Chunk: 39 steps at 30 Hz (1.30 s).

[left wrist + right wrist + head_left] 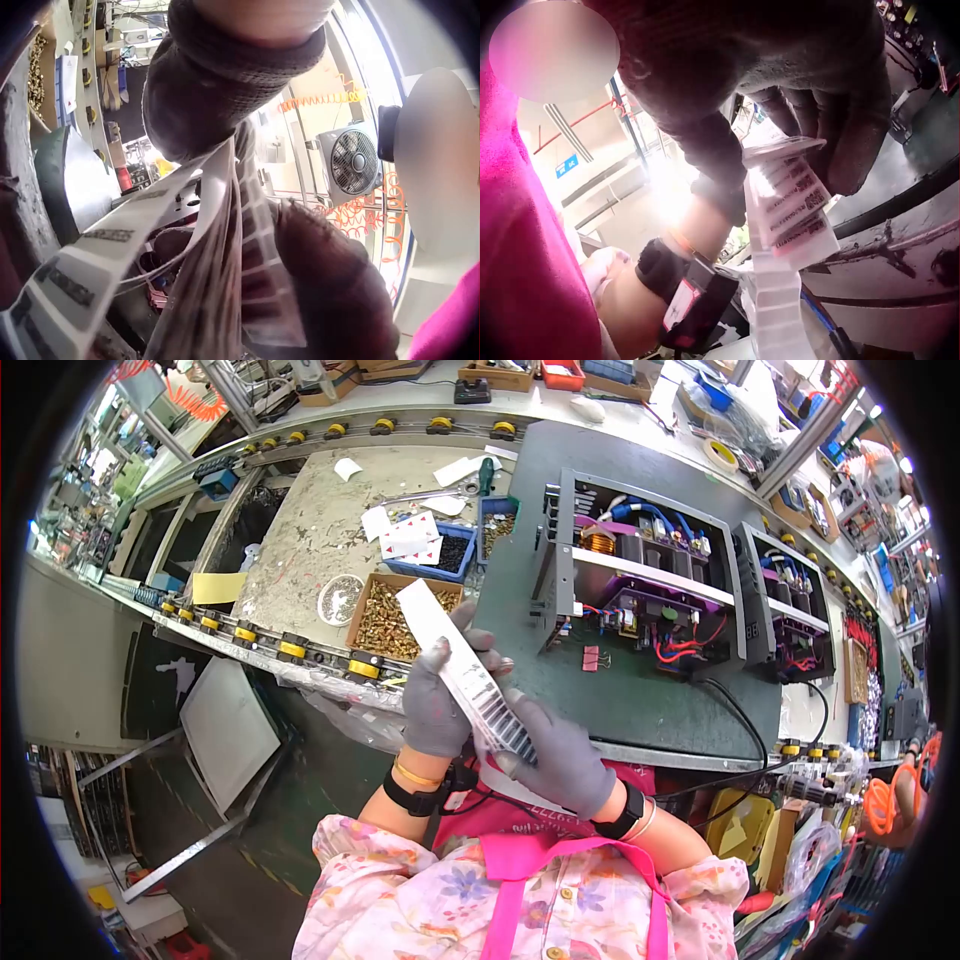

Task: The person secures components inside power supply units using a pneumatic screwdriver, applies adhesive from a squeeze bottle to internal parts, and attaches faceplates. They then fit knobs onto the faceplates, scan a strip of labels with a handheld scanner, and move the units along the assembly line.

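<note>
A long strip of white printed labels [465, 670], folded into a stack, is held over the table's front edge in the head view. My gloved left hand [437, 710] grips its side, thumb on top and fingertips beyond the far side. My gloved right hand [570, 765] pinches the lower end, where rows of dark print show. In the right wrist view, small labels with QR codes [799, 206] fan out beneath the gloved fingers [862, 142], and blank backing hangs below. The left wrist view shows the label strip [105, 240] bending away beside the folded layers.
A box of brass fittings [385, 615] and a blue bin of black parts [455, 555] stand beyond the left hand. An open electronics chassis [640, 570] sits on the dark green board [520, 620], with a second chassis [790, 600] to its right. Black cables [745, 720] hang off the front edge.
</note>
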{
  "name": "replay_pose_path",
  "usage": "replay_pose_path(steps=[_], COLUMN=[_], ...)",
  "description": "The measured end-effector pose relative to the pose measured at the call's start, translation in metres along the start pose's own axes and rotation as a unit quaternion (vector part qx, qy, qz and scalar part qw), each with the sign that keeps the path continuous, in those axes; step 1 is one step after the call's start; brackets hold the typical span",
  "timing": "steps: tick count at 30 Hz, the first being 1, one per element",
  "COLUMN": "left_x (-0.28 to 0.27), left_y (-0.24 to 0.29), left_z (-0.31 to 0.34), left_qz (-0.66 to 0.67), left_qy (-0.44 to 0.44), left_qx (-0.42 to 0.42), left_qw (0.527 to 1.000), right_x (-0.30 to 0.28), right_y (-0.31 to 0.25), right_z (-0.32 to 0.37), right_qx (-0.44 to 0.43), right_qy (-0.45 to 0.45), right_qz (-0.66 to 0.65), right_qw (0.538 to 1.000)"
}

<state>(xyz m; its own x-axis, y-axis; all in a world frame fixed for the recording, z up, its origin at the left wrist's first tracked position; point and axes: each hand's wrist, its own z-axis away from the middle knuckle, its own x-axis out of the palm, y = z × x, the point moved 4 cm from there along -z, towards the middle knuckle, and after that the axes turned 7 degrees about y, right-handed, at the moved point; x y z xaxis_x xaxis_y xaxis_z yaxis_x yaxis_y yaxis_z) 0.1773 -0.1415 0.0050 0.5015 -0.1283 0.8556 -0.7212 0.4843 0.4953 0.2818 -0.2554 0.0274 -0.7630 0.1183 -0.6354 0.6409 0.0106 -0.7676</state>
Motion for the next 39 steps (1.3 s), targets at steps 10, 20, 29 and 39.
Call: replay_pose_path(steps=[10,20,29,39], left_x=[-0.001,-0.023,-0.023,-0.019], left_y=[-0.008,-0.015,-0.016,-0.028], left_z=[0.006,0.003,0.003,0.006], left_qz=[-0.087,-0.148,-0.171,-0.223], left_qy=[0.085,0.14,0.155,0.112], left_qx=[-0.005,0.02,0.011,-0.085], left_qw=[0.993,0.979,0.973,0.965], right_x=[0.002,0.015,0.02,0.024], right_y=[0.009,0.042,0.055,0.059], right_z=[-0.02,-0.013,-0.012,-0.013], right_qx=[0.013,0.166,0.176,0.111], right_qy=[0.104,0.054,0.039,-0.034], right_qz=[-0.063,-0.34,-0.41,-0.347], right_qw=[0.993,0.924,0.894,0.93])
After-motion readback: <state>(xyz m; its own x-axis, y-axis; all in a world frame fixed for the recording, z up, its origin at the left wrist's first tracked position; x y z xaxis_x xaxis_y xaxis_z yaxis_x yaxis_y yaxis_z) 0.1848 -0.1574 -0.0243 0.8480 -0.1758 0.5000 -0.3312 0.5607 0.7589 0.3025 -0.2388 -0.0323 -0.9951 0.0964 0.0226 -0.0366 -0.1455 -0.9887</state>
